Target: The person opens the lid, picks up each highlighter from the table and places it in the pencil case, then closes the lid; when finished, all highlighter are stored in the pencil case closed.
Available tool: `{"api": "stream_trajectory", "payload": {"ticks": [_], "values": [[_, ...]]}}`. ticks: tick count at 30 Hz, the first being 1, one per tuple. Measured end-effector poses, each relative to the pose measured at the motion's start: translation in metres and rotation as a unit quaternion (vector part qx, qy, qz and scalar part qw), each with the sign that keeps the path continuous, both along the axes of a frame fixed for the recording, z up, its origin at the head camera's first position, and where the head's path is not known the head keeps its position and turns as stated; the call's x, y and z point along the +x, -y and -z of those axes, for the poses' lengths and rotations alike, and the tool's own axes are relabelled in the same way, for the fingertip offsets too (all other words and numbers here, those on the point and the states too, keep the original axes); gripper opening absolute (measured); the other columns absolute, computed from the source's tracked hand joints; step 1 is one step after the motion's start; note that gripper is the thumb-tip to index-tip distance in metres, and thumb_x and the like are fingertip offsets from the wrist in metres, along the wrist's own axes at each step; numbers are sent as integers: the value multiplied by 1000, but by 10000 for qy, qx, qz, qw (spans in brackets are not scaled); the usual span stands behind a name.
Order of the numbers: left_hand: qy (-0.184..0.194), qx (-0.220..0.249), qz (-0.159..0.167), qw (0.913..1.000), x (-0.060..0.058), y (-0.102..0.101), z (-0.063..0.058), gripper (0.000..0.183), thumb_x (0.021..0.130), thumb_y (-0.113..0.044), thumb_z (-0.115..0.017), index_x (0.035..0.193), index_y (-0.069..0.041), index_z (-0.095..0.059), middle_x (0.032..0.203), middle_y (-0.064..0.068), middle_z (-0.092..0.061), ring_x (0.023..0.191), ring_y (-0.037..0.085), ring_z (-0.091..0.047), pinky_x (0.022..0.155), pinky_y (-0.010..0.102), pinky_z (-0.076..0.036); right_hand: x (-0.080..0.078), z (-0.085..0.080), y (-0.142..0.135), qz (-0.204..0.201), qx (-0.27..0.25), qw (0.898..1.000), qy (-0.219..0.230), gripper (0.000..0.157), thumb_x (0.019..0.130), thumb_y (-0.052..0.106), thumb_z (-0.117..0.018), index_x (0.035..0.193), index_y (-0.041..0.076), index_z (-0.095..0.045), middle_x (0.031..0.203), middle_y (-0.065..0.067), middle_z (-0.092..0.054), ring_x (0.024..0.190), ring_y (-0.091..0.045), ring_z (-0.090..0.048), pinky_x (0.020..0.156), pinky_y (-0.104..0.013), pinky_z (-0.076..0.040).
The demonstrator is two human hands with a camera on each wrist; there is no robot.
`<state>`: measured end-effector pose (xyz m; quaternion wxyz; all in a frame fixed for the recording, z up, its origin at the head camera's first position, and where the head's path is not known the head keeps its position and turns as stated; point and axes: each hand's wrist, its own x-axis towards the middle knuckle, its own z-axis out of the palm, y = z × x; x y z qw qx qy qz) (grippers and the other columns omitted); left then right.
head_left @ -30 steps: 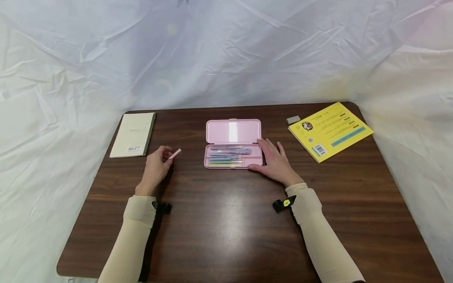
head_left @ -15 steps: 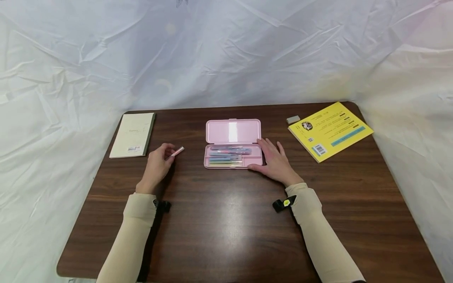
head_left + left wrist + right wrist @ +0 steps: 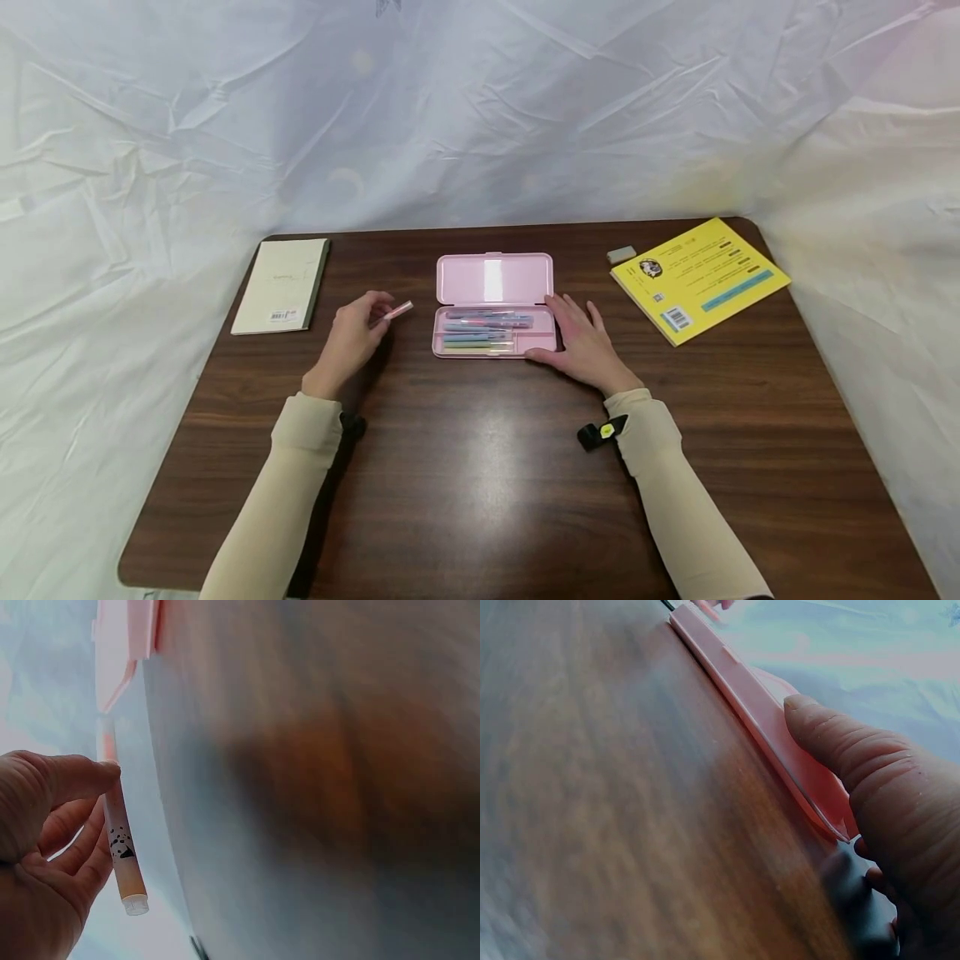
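In the head view my left hand (image 3: 352,337) pinches a slim pen (image 3: 399,310) between thumb and fingers, left of the pencil case and above the table. The left wrist view shows the pen's panda print (image 3: 121,843) and a clear end; the fingertips hide part of its barrel. A pink pencil case (image 3: 495,265) lies with its lid raised, holding several pens (image 3: 480,333) in its left part. My right hand (image 3: 587,343) holds the case's right end, thumb at the front edge and fingers toward the hinge side. In the right wrist view, the thumb (image 3: 847,746) lies against the case's rim.
A cream notebook (image 3: 279,283) lies at the table's back left. At the back right is a yellow book (image 3: 705,279), with a small grey eraser-like block (image 3: 621,254) beside its corner. Pale cloth (image 3: 480,125) hangs behind the brown table (image 3: 480,483).
My left hand has moved right and slightly farther back with the pen, closer to the pencil case. My right hand and the case have stayed in place.
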<state>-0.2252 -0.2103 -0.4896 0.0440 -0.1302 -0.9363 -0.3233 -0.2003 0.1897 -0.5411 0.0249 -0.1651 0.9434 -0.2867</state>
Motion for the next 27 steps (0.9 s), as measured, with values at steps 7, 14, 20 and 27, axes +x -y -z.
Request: {"api": "stream_trajectory", "payload": {"ticks": [7, 14, 20, 27], "values": [[-61, -289, 345, 9990, -9, -23, -13, 32, 95, 7, -71, 126, 2, -65, 108, 17, -72, 100, 32, -68, 92, 51, -54, 1, -1, -1, 8, -1, 10000, 6, 105, 89, 66, -74, 166, 11, -29, 170, -12, -33, 161, -33, -18, 127, -59, 1], [-52, -320, 784, 9964, -16, -50, -22, 31, 97, 6, -70, 127, 1, -65, 111, 15, -71, 103, 31, -67, 95, 48, -55, 0, -1, 0, -19, 6, 10000, -29, 105, 88, 64, -75, 166, 11, -29, 170, -12, -34, 161, -34, -18, 127, -59, 2], [14, -402, 1056, 9936, -18, -71, -23, 35, 96, 5, -71, 131, 1, -64, 114, 16, -71, 105, 31, -66, 98, 49, -55, 0, 2, 1, -69, -43, 10000, 6, 106, 88, 67, -74, 166, 12, -28, 171, -11, -33, 162, -33, -17, 128, -58, 3], [-18, -510, 1371, 9892, -21, -96, -23, 35, 97, 4, -72, 130, 0, -66, 112, 14, -71, 105, 29, -66, 98, 47, -54, 1, 4, -1, -43, -74, 9999, -100, 107, 88, 68, -74, 166, 12, -29, 170, -11, -34, 161, -33, -18, 128, -57, 2]]}}
